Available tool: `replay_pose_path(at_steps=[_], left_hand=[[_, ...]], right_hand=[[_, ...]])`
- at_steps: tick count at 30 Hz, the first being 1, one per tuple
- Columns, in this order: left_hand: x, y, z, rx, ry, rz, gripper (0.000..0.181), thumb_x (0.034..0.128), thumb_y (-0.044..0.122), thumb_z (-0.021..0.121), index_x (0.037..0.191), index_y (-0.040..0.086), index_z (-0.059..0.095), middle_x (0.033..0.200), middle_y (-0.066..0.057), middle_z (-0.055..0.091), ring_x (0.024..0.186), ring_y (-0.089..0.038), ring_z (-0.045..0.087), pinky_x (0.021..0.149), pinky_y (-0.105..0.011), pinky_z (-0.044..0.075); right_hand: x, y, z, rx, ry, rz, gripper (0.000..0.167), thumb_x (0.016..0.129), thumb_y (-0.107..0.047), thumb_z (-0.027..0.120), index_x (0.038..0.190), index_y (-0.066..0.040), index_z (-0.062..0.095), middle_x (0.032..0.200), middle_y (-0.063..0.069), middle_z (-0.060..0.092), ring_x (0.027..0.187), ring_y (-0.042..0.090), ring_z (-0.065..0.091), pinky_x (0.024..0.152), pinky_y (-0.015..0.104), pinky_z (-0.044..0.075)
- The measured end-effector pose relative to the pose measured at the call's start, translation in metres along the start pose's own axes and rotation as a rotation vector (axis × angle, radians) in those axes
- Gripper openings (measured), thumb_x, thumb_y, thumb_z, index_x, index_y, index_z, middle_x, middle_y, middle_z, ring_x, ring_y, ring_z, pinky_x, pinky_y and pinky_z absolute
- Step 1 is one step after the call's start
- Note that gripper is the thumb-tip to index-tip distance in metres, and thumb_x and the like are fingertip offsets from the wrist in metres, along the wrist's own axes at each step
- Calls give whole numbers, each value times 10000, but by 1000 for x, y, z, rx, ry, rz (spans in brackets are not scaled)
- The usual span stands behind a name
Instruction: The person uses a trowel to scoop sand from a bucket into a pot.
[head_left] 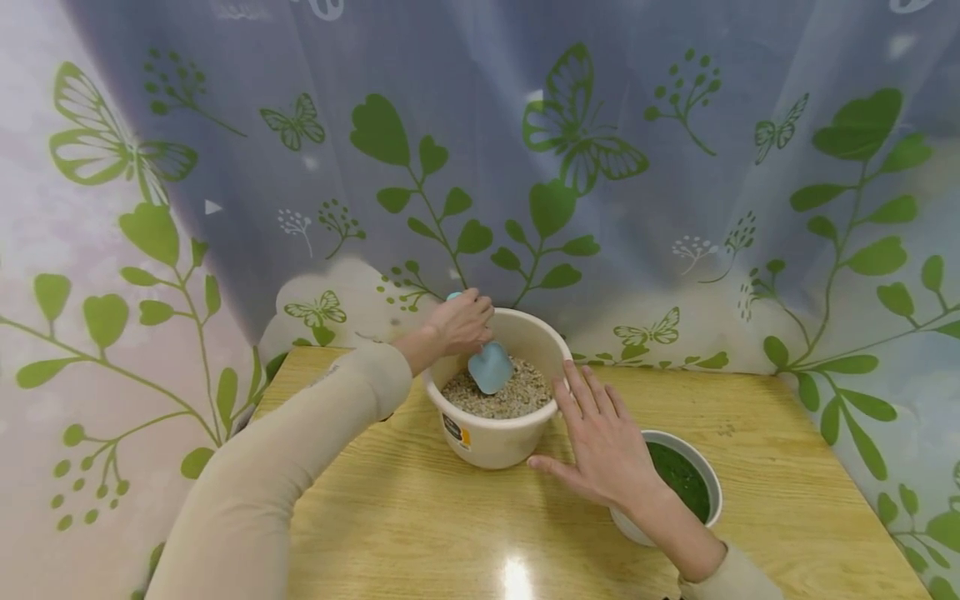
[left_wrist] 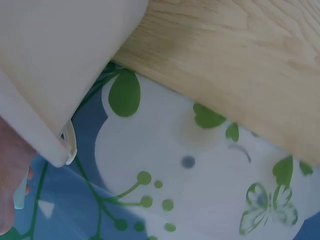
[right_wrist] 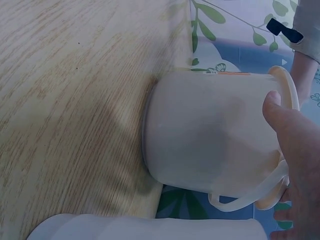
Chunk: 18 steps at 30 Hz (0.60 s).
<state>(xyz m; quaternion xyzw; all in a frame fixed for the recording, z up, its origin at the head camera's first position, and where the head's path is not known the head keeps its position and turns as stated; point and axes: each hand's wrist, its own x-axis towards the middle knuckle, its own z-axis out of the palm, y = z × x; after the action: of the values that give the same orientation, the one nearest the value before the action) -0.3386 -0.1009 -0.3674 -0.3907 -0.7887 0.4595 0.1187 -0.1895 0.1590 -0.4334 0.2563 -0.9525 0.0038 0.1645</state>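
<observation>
A cream bucket (head_left: 491, 446) with gravel-like grains (head_left: 525, 392) inside stands near the table's back edge. Over its left rim my left hand (head_left: 459, 323) grips a light blue scoop (head_left: 491, 368), whose blade rests at the grains. In the left wrist view the left hand (left_wrist: 11, 175) shows only at the edge, beside the bucket wall (left_wrist: 60, 45), with part of the scoop handle (left_wrist: 21, 192) below. My right hand (head_left: 603, 442) lies with fingers extended against the bucket's right rim. The right wrist view shows that hand (right_wrist: 302, 155) at the rim, near the bucket's handle (right_wrist: 250, 196).
A grey-white bowl (head_left: 717, 492) with green contents stands right of the bucket, partly under my right forearm. The wooden table (head_left: 420, 533) ends at a patterned curtain (head_left: 480, 167) behind and at both sides.
</observation>
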Motion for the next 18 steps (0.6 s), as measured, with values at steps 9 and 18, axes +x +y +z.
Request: replay_pose_path(at_steps=[9,18], left_hand=[[1,8,3,-87,40,-28,472,1037,667,453,1237,309,685,1182,9,706,1073,-159,598,915,-308,476],[3,15,5,-201,47,-29,400,1075,596,459,1158,281,690,1155,3,716,1058,-173,632,895,-317,514]], right_hand=[[-1,-1,1,-4,-3,-2,1117,867,-844,581,1652,-92,325,1767,171,204,1596,419,321,1221,618,394],[0,-1,0,9,-8,5,1111,874,-830,591,1662,-102,302,1769,171,197,1599,424,312,1225,621,389]])
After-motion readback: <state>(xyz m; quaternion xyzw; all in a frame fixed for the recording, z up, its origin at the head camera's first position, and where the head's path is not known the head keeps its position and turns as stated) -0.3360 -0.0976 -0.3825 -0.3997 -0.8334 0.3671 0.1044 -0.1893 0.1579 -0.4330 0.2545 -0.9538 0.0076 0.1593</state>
